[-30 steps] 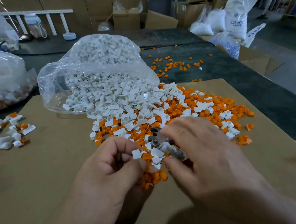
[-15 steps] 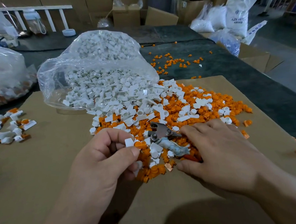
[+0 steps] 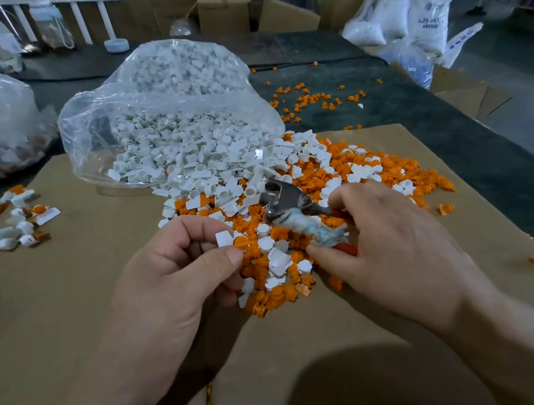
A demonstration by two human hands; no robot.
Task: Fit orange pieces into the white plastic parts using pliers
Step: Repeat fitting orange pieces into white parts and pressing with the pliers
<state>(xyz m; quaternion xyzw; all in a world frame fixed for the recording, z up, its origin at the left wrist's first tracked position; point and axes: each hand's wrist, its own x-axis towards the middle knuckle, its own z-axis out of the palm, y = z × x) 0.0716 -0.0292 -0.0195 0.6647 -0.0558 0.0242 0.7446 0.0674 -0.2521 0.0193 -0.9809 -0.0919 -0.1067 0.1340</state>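
- Left hand [image 3: 176,269]: clenched, thumb and forefinger pinching a small white part [image 3: 223,238] with an orange piece [image 3: 240,242] sitting against its right edge. Can't tell whether the piece is seated or only touching.
- That pair is held just above the near-left edge of the mixed pile [image 3: 290,207], left of the pliers.
- Right hand [image 3: 394,242]: grasping the pliers [image 3: 285,201] by the handles, thumb under the lower one, forefinger over the upper one. Handles are spread apart.
- Pliers handles are red, the near one wrapped in grubby pale tape. The metal head points up-left and sits over the pile; can't tell if it touches the parts below. The nose is too blurred to say whether it's open or closed.
- Pliers head and the pinched part are near each other, not in contact.
- The pile is white parts and orange pieces mixed, lying on a brown cardboard sheet [image 3: 79,305].
- Clear bag [image 3: 167,93] of white parts lies open behind the pile, spilling into it.
- Small cluster of white-and-orange pieces [image 3: 16,215] at the sheet's left edge, well apart from the pile.
- Second bag [image 3: 5,123] far left, on the dark table [image 3: 441,125].
- Loose orange pieces [image 3: 313,99] scattered on the table behind the sheet.
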